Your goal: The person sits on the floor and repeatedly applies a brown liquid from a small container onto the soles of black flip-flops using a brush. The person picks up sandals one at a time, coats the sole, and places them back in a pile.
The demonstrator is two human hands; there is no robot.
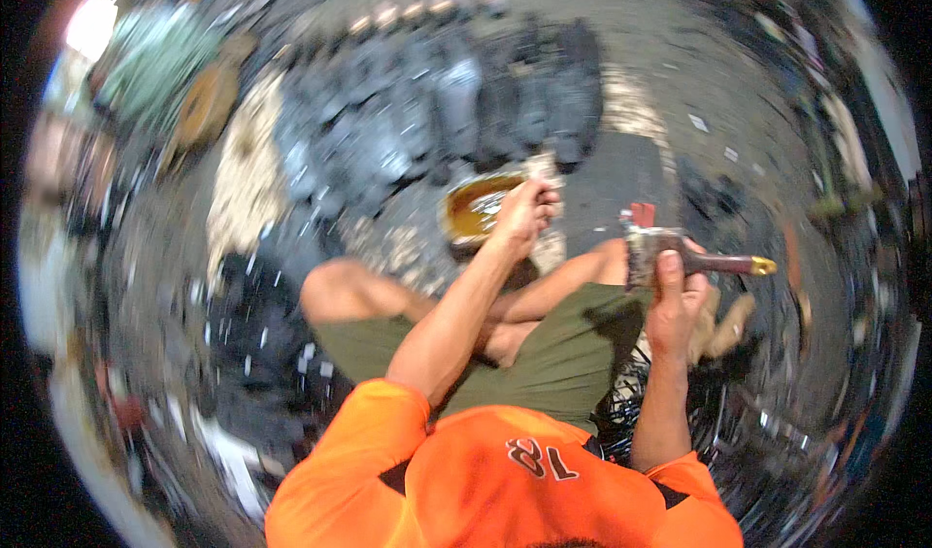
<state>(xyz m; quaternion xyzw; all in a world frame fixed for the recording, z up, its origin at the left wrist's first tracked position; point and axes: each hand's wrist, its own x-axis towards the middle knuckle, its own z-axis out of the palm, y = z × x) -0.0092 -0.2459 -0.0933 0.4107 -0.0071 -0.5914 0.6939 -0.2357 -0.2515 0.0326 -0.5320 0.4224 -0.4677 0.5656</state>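
Note:
My left hand (527, 212) is over the right rim of a shallow bowl (452, 220) that holds amber-brown liquid. Its fingers are curled together, and blur hides what they hold, if anything. On the right, my right hand (677, 291) grips a flat paintbrush (720, 262) with a dark handle and a yellow end. Its broad head is beside my knee, with the thumb pressed on it. A small red piece (642, 214) shows just beyond the brush head. Beyond the bowl, rows of dark, elongated pieces (456, 101) like shoe soles lie close together.
My crossed legs (349, 291) are close to the bowl. A dark flat board (626, 174) lies right of it, over a pale speckled surface (243, 174). A round brown object (206, 106) stands at far left. Blurred clutter and small scraps (697, 122) surround the area.

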